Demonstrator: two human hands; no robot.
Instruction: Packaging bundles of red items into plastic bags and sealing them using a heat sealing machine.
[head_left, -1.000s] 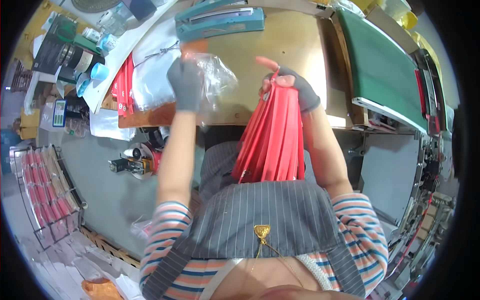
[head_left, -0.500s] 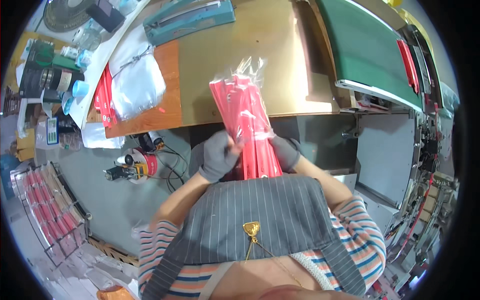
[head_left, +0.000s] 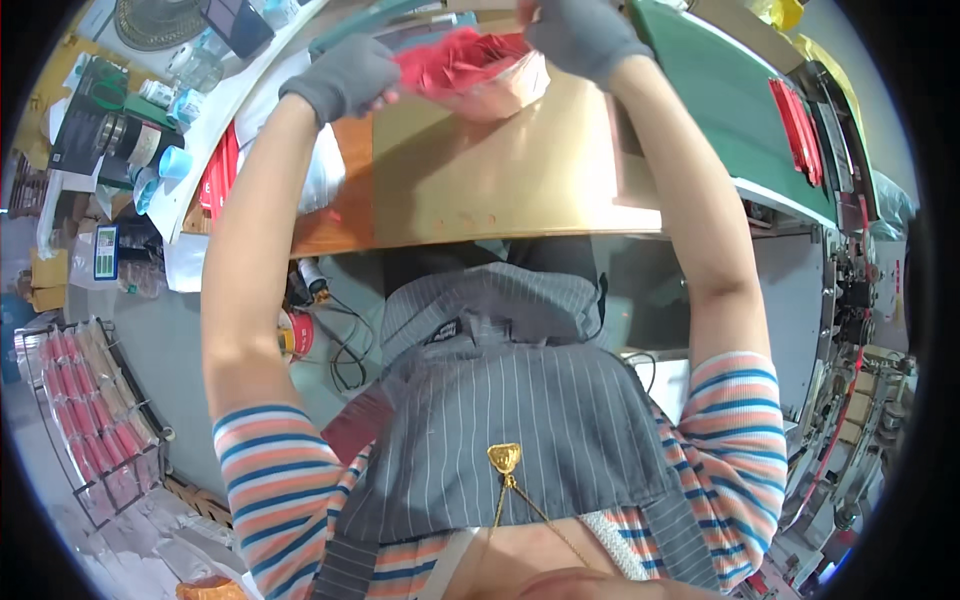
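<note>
A bundle of flat red packets in a clear plastic bag [head_left: 490,95] is held out over the far part of the table, its lower end toward me. My left hand [head_left: 350,80], in a grey fingerless glove, is closed at the bundle's left end. My right hand [head_left: 590,38], in a matching glove, is past the bundle's right end at the upper picture edge. Its fingers are curled and partly cut off, so what they hold is unclear. Just behind the bundle is a long teal bar sealer [head_left: 375,28], partly covered by my left hand and the bag.
Clear bags [head_left: 322,165] and red packets [head_left: 218,175] lie left on the table. A green board [head_left: 705,85] at right carries more red packets [head_left: 795,130]. Bottles and a blue cup [head_left: 175,162] crowd the far left. A wire rack [head_left: 95,420] of red packs stands lower left.
The bagged red bundle has moved from close to my apron, away from me, to the sealer. Both arms are now stretched out, and the hands are farther apart, at the bundle's ends.
</note>
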